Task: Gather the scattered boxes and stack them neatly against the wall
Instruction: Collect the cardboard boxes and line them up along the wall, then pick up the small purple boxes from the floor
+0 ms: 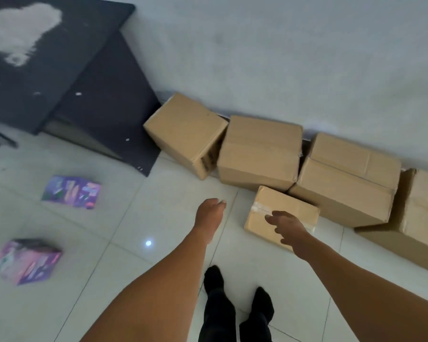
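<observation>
Left hand (209, 213) held out over the floor, fingers straight and close together, nothing in it. Right hand (286, 227) reaching out with fingers spread and loose, seen over the small brown box (277, 208); hard to tell if touching it. Small box made of plain cardboard, shut with clear tape, lying flat on the floor just in front of the row.

Behind it, four big cardboard boxes in a row along the wall (282, 58): a tilted box (185, 129) at the left end, leaning on one edge; a middle box (260, 151) right beside it; a third box (349, 178) with a closed flap on top; a far box (420, 213) cut off at the right edge. All closed, insides hidden.

Off to the left, two shiny purple boxes, one flat purple box (72, 191) and one near purple box (26, 260), well apart from the row.

Floor (134, 230) of smooth, shiny white tiles. Dark table (47, 58) at top left. Feet (237, 304) in black socks below.
</observation>
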